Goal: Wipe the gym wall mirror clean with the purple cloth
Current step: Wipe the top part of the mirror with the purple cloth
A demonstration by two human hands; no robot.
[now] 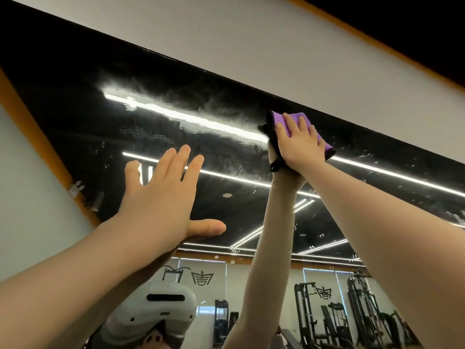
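While our right hand (299, 142) presses the purple cloth (295, 122) flat, fingers straight and slightly spread, just under the gym wall mirror's (75, 102) top edge, our left hand (161, 195) rests open-fingered on the glass. Hazy smears and droplets show left of the cloth and lower down — we judge most wiping remains.
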